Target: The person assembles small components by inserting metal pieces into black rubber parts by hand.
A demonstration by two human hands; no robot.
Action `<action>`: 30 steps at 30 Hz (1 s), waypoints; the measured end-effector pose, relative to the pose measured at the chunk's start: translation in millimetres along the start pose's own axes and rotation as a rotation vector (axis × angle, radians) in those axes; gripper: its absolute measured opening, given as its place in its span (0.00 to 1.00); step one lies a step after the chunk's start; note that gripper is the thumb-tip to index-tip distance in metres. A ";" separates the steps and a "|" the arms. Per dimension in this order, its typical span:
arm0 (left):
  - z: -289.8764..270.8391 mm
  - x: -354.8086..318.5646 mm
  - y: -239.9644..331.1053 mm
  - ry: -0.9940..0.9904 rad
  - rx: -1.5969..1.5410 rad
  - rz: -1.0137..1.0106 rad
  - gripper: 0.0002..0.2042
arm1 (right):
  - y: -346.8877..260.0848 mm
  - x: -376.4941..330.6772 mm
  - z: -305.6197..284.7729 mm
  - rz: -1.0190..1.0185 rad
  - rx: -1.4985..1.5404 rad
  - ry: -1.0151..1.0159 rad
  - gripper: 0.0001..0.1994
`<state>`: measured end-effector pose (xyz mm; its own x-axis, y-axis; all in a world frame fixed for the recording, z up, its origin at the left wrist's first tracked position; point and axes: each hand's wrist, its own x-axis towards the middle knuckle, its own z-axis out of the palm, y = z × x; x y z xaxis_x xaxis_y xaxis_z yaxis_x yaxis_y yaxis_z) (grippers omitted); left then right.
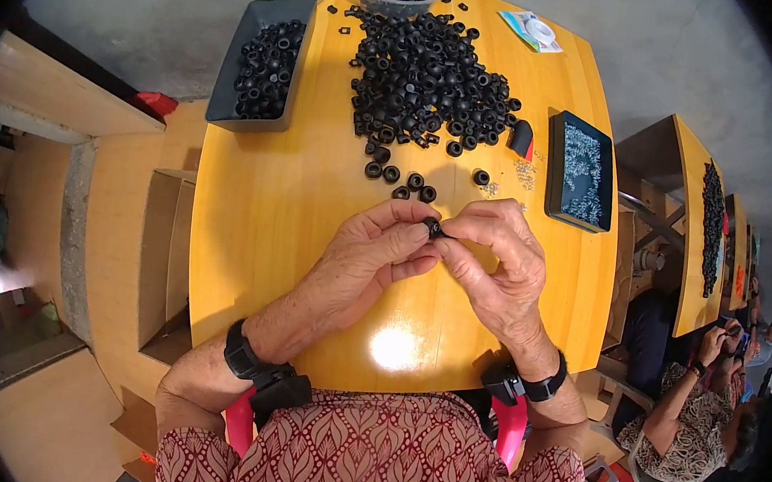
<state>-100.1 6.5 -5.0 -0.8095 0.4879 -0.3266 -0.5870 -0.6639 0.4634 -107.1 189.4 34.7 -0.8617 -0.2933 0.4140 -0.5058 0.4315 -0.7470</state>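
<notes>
Between the fingertips of my left hand (376, 245) is a small round black plastic part (432, 228) with an opening in it. My right hand (496, 260) meets it from the right, thumb and forefinger pinched at its edge; whatever they grip is too small to make out. Several loose black parts (416, 182) lie on the table just beyond my hands. Behind them spreads a large heap of similar black parts (428, 79). Small clear or metallic bits (525, 172) are scattered to the right of the loose parts.
The yellow table (258, 230) carries a dark grey bin (296, 95) of black parts at left and a dark tray (553, 187) of small shiny pieces at right. Clear tubs (402, 8) stand at the far edge, near a white roll (539, 30). Another person (687, 419) sits farther right.
</notes>
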 end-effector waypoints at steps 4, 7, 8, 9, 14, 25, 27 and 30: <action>0.8 0.5 1.0 -0.003 0.021 0.008 0.11 | -1.5 -3.6 -0.2 0.077 0.016 0.007 0.10; 0.2 -0.3 0.9 0.005 0.035 0.008 0.11 | -3.0 -4.9 -0.1 0.073 0.001 0.001 0.10; -0.1 -0.4 0.7 0.013 0.037 0.006 0.11 | -3.1 -4.9 -0.4 0.074 0.000 0.000 0.10; -0.1 0.1 0.4 0.013 0.036 0.006 0.11 | -3.1 -4.8 -0.9 0.076 -0.013 -0.001 0.10; 0.8 0.9 -0.1 0.014 0.043 0.035 0.11 | -1.6 -6.3 -2.5 0.102 -0.021 -0.009 0.10; 1.6 0.3 -2.9 0.069 -0.006 0.041 0.10 | -8.3 -4.2 1.8 0.017 -0.095 -0.020 0.11; 1.3 0.4 -3.2 0.083 -0.007 0.040 0.10 | -8.1 -2.2 2.4 -0.013 -0.135 -0.017 0.11; -0.5 1.1 -2.8 0.077 0.009 0.054 0.11 | -7.5 -2.0 3.5 -0.063 -0.208 -0.016 0.11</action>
<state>-99.4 8.6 -7.0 -0.8384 0.4062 -0.3635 -0.5428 -0.6829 0.4889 -101.4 183.8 37.7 -0.8281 -0.3379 0.4473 -0.5577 0.5783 -0.5955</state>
